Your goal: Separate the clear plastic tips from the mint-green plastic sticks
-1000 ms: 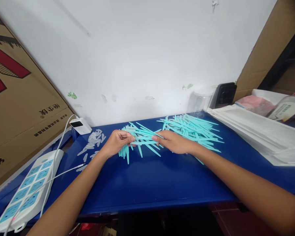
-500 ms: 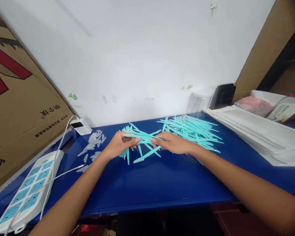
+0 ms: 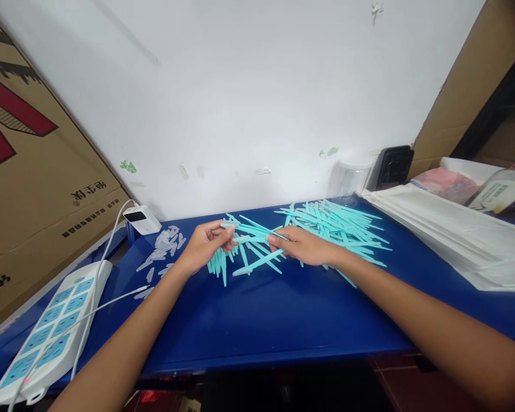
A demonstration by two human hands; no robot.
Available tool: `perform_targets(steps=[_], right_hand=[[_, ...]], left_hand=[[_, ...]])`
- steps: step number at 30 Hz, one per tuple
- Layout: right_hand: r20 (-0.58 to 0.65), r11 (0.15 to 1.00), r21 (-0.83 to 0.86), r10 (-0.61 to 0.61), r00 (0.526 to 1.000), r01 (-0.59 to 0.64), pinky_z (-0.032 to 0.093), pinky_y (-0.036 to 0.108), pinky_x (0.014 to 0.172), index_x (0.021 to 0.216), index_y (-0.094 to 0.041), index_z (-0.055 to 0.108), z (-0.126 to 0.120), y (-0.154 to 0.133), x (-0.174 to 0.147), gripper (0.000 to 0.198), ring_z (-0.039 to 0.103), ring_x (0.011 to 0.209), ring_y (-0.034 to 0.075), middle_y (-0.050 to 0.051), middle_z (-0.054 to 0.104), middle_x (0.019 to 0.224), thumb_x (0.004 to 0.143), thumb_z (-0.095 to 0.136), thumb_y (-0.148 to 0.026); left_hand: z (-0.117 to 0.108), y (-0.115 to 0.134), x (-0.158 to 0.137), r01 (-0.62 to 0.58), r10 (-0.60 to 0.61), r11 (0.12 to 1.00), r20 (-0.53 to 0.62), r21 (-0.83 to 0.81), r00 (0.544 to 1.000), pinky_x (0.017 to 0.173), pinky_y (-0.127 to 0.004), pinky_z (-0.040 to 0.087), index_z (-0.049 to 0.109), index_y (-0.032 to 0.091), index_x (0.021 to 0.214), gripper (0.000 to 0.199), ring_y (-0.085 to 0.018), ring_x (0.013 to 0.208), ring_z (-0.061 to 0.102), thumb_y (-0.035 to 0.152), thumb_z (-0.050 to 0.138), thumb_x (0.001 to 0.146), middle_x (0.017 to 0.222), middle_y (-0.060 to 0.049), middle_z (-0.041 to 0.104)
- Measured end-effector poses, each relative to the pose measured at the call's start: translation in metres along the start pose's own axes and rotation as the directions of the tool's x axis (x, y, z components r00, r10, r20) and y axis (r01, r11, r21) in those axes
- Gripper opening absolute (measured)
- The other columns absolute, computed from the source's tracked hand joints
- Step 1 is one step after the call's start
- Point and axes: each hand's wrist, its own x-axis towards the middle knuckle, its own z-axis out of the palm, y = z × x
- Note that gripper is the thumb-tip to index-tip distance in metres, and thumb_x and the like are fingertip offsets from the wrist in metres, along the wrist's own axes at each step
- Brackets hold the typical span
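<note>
My left hand (image 3: 208,243) is closed, thumb and fingers pinching the pale end of a turquoise eyebrow razor (image 3: 251,229). The other end of that razor runs to my right hand (image 3: 298,245), which is closed around several razors fanned out toward the left. One of them, a razor with a whitish tip (image 3: 257,263), points down and left. Beneath and behind my left hand lies a small heap of razors (image 3: 218,266), partly hidden by the fingers. A larger pile of turquoise razors (image 3: 343,226) spreads behind my right hand.
Translucent blade covers (image 3: 165,246) lie on the blue table (image 3: 240,326) beside my left forearm. Further left are a white power strip (image 3: 51,332), a cable and a white device (image 3: 142,220). Stacked white sheets (image 3: 446,234) and a clear cup (image 3: 351,178) sit at the right.
My left hand has moved slightly up and left, widening the gap between my hands. The razors in my right hand are more spread out.
</note>
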Motion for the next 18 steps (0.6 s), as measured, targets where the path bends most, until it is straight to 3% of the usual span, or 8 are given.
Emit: perform_targets(steps=[5,10,18], right_hand=[[0.0,1.0,0.02,0.004,1.0,-0.004,0.037,0.026,0.057,0.083,-0.019,0.061,-0.001,0.0,0.0,0.057,0.044,0.058,0.014,-0.003,0.042,0.063,0.097,0.043,-0.071],[0.012,1.0,0.005,0.003,1.0,-0.003,0.037,0.027,0.058,0.083,-0.019,0.06,-0.001,-0.001,-0.001,0.058,0.045,0.058,0.013,-0.003,0.048,0.065,0.098,0.041,-0.072],[0.028,1.0,0.014,-0.009,1.0,0.009,0.04,0.027,0.062,0.084,-0.018,0.06,0.001,-0.001,-0.001,0.06,0.048,0.063,0.014,-0.001,0.05,0.069,0.096,0.041,-0.074]], left_hand=[[-0.004,0.001,0.002,-0.053,0.052,0.999,-0.057,-0.006,0.997,0.06,-0.027,0.052,0.069,0.013,0.109,0.047,-0.016,0.064,0.064,0.057,0.063,0.094,0.077,-0.006,0.071],[0.0,0.003,0.0,-0.089,0.094,0.99,-0.047,0.108,0.994,0.06,-0.027,0.052,0.068,0.015,0.118,0.047,-0.015,0.061,0.063,0.056,0.06,0.096,0.075,-0.003,0.069],[0.007,0.001,-0.004,-0.128,0.132,0.971,-0.004,0.203,0.991,0.057,-0.025,0.049,0.061,0.019,0.088,0.038,-0.013,0.056,0.059,0.056,0.057,0.098,0.066,0.001,0.062]])
